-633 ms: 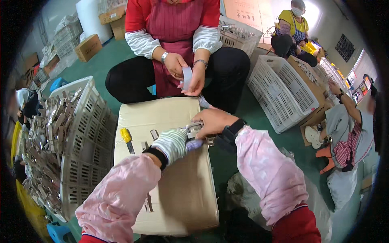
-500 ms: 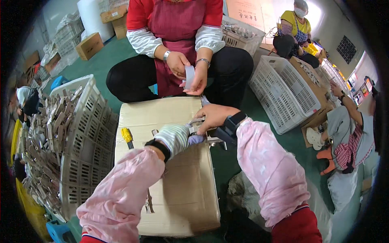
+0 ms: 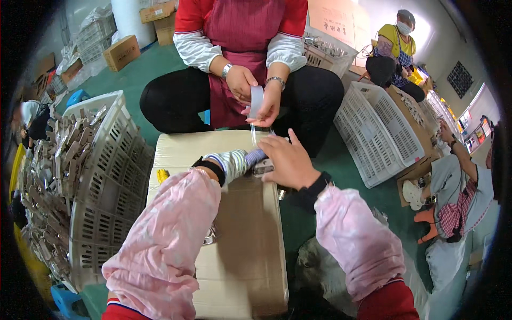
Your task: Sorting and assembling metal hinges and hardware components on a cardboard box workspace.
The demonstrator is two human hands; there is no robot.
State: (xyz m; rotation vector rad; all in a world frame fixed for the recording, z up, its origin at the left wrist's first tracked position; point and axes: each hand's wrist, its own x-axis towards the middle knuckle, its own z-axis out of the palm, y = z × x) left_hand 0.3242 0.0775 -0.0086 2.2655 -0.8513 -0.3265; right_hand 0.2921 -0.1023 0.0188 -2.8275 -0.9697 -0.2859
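My left hand [image 3: 240, 162], in a striped glove, reaches over the cardboard-topped work surface [image 3: 240, 213]. Its fingers are closed on a small silver metal piece [image 3: 263, 168] near the right edge; what kind of fitting it is cannot be made out. My bare right hand [image 3: 288, 162] is beside that piece with fingers spread and one raised, close to or touching the metal. Under my left forearm another metal piece [image 3: 210, 235] shows in part. A yellow-handled tool [image 3: 162, 175] lies left of my left sleeve, mostly covered.
A white crate [image 3: 114, 208] heaped with metal pieces [image 3: 69, 160] stands at the left. Opposite, a seated person [image 3: 242, 48] holds a whitish strip [image 3: 256, 101] in both hands. White crates [image 3: 373, 133] are at the right, with other people beyond.
My right hand's fingers have spread from a closer grip at the metal piece. My left forearm has shifted, covering more of the yellow-handled tool. The view has moved slightly.
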